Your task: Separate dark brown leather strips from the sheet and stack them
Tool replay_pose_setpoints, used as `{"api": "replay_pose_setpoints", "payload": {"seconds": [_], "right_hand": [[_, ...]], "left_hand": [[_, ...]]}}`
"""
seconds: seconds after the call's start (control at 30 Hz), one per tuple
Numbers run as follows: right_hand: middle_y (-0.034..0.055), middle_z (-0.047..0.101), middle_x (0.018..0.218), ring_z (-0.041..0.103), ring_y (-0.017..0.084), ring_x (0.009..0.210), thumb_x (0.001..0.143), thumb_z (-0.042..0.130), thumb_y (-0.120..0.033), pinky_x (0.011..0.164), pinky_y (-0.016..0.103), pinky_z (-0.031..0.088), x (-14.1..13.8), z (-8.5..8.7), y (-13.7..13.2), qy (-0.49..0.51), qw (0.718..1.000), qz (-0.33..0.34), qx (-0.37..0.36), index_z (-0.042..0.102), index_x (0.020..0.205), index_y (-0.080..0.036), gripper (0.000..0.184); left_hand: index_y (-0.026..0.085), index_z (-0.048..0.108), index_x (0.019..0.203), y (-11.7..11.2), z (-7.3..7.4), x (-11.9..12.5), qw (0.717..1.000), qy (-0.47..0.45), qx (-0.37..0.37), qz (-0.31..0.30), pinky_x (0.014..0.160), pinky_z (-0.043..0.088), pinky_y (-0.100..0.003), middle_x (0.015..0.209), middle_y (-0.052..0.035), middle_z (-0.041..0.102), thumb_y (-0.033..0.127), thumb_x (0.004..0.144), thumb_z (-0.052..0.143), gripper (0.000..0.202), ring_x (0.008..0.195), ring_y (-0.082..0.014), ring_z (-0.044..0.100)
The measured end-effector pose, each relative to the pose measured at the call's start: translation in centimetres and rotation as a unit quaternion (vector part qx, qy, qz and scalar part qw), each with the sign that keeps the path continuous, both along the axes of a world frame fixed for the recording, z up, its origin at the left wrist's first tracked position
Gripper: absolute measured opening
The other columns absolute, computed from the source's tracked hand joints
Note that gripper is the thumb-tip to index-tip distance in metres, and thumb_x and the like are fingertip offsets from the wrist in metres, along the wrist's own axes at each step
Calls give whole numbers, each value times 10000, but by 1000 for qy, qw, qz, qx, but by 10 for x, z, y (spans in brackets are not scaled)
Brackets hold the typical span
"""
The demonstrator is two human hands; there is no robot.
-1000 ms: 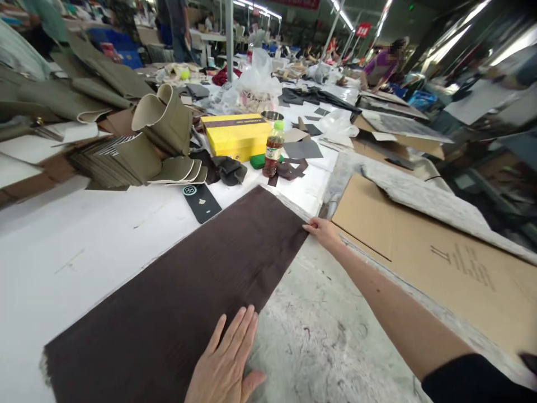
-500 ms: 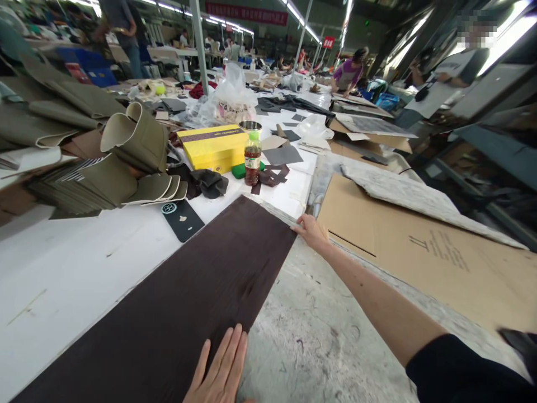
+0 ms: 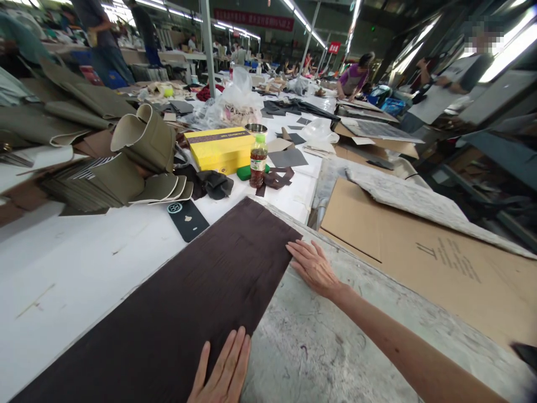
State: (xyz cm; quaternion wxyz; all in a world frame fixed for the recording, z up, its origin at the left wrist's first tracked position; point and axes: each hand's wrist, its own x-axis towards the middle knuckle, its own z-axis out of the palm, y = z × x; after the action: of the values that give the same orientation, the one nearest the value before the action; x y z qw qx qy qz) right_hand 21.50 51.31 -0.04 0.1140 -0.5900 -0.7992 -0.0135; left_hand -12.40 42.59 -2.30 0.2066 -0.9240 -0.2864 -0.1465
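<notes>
A long dark brown sheet point(image 3: 180, 296), which looks like leather or fabric, lies flat along the table, its right edge over the grey stained surface point(image 3: 293, 358). My left hand point(image 3: 222, 364) rests palm down on its near right part, fingers stretched out and slightly apart. Near the far right corner, my right hand point(image 3: 314, 266) lies with its fingers extended, the fingertips on the sheet's edge and the palm over the grey surface. Neither hand is gripping anything. A black phone point(image 3: 187, 220) lies beside the sheet's left edge.
Beyond the sheet stand a drink bottle point(image 3: 258, 162) and a yellow box point(image 3: 224, 150). Stacked olive pieces point(image 3: 109, 179) lie at left. Flat cardboard point(image 3: 403, 252) covers the right side. A metal post point(image 3: 207, 50) rises behind, with people working farther back.
My right hand has let go of the sheet's far corner, moved slightly nearer and flattened its fingers along the edge. My left hand stays in place on the sheet. The view has shifted slightly.
</notes>
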Motion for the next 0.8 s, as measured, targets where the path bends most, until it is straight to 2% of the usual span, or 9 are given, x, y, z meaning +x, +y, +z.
{"api": "replay_pose_setpoints", "payload": {"seconds": [0.07, 0.2, 0.37, 0.6, 0.8], "right_hand": [[23, 410, 1424, 276, 218, 1356, 1007, 285, -388, 1147, 499, 92, 1, -3, 0, -16, 1000, -8, -10, 358, 1426, -236, 452], [3, 362, 1456, 242, 206, 1373, 1011, 255, -393, 1156, 503, 43, 4, -5, 2, -37, 999, -7, -20, 321, 1444, -250, 461], [1, 356, 1458, 234, 210, 1377, 1008, 251, -406, 1144, 533, 2, 5, -8, 2, -40, 999, -14, -21, 285, 1457, -274, 469], [34, 345, 1465, 290, 227, 1353, 1003, 233, -433, 1123, 576, 22, 4, -9, 3, -40, 998, -33, -25, 209, 1482, -288, 501], [16, 287, 1492, 263, 222, 1369, 1001, 179, -467, 1102, 621, 18, 7, -14, 5, 1, 996, -57, -72, 145, 1486, -340, 503]], "left_hand": [[210, 596, 1200, -1, 0, 1, 1000, -2, -1, 4, 1171, -19, -587, 1288, -31, 600, 500, 851, 424, 486, 1441, -275, 91], [198, 610, 1181, -2, 5, 5, 1000, -21, -20, 12, 1170, -37, -592, 1267, -42, 614, 619, 844, 353, 597, 1445, -266, 68], [137, 618, 1159, -3, 14, 9, 999, -33, -29, 9, 1171, -52, -581, 1221, -68, 642, 667, 818, 369, 678, 1443, -273, 68], [116, 583, 1203, -6, 20, 9, 998, -18, -50, 16, 1160, -56, -585, 1256, -87, 618, 684, 813, 358, 725, 1440, -287, 68], [124, 443, 1331, -13, 26, 8, 994, 8, -100, 52, 1156, -23, -528, 1402, -75, 487, 651, 841, 334, 728, 1424, -259, 152]]}}
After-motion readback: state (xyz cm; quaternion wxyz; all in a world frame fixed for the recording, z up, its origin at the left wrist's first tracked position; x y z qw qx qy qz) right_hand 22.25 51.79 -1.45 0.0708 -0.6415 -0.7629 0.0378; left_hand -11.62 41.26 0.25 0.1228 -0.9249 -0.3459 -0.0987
